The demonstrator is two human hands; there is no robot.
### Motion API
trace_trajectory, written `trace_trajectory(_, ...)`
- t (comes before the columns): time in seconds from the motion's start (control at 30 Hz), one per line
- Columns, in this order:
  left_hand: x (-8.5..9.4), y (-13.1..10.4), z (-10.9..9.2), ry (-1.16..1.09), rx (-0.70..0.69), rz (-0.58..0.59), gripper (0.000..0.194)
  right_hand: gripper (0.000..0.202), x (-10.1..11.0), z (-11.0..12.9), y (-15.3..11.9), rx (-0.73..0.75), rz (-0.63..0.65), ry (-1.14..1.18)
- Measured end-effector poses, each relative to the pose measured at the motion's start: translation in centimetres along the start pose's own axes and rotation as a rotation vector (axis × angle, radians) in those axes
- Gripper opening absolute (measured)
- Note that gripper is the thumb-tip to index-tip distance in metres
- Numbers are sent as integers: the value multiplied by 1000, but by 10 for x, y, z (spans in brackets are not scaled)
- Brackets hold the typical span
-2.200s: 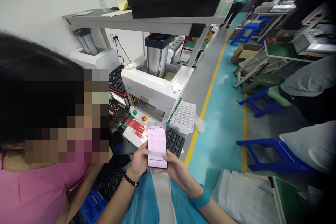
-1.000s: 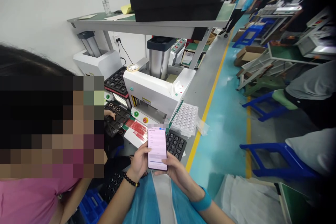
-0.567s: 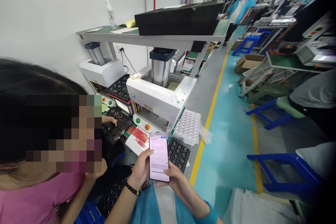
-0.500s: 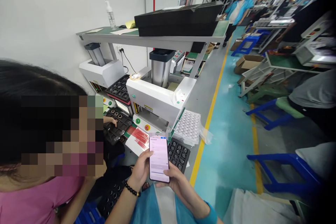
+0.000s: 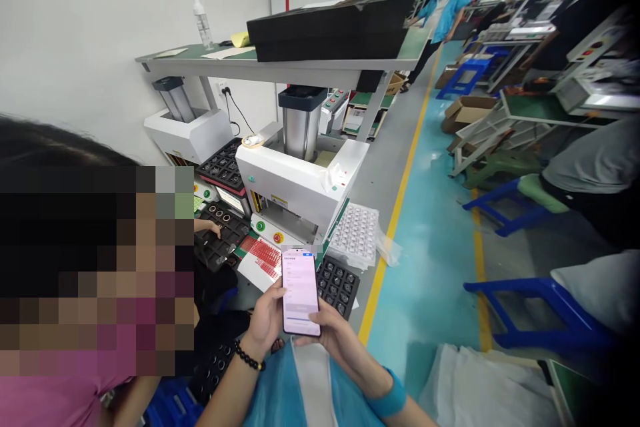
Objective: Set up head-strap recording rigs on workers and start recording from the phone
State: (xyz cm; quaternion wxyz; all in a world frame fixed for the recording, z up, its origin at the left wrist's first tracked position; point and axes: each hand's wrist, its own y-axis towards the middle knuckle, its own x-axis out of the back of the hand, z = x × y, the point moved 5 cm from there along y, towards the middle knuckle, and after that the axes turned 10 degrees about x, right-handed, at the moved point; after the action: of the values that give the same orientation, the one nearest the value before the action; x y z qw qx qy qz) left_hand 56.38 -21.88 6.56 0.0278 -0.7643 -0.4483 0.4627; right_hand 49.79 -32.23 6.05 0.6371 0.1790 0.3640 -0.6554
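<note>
A smartphone [image 5: 301, 293] with a lit, pale pink screen is held upright in front of my body. My left hand [image 5: 266, 320] grips its left edge, thumb at the side of the screen; a black bead bracelet is on that wrist. My right hand [image 5: 336, 332] holds the lower right edge, its thumb over the lower screen. Behind the phone lie a white sheet with red stickers [image 5: 263, 259] and a black tray of round parts [image 5: 337, 285]. The writing on the screen is too small to read.
A white press machine [image 5: 300, 180] stands beyond the phone, under a shelf with a long black box [image 5: 330, 30]. At left sits a person in pink [image 5: 60, 400], a hand on a black tray [image 5: 223, 237]. Blue stools [image 5: 530, 310] stand at right; another person [image 5: 445, 7] stands behind.
The view has shifted slightly, so most things sit a little higher and further left. The person in blue at the back leans differently. Both my hands still hold the phone.
</note>
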Motion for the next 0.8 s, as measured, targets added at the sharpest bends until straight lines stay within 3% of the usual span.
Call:
trace_trajectory(0.27, 1, -4, 7, 35, 13, 16, 58, 48, 4, 1, -2, 4, -3, 24)
trace_trajectory(0.53, 0, 3, 7, 95, 17, -124, 42, 49, 5, 1, -5, 16, 20, 5)
trace_trajectory(0.8, 0, 4, 10, 75, 21, -124, 38, 48, 8, 1, -7, 9, 20, 8)
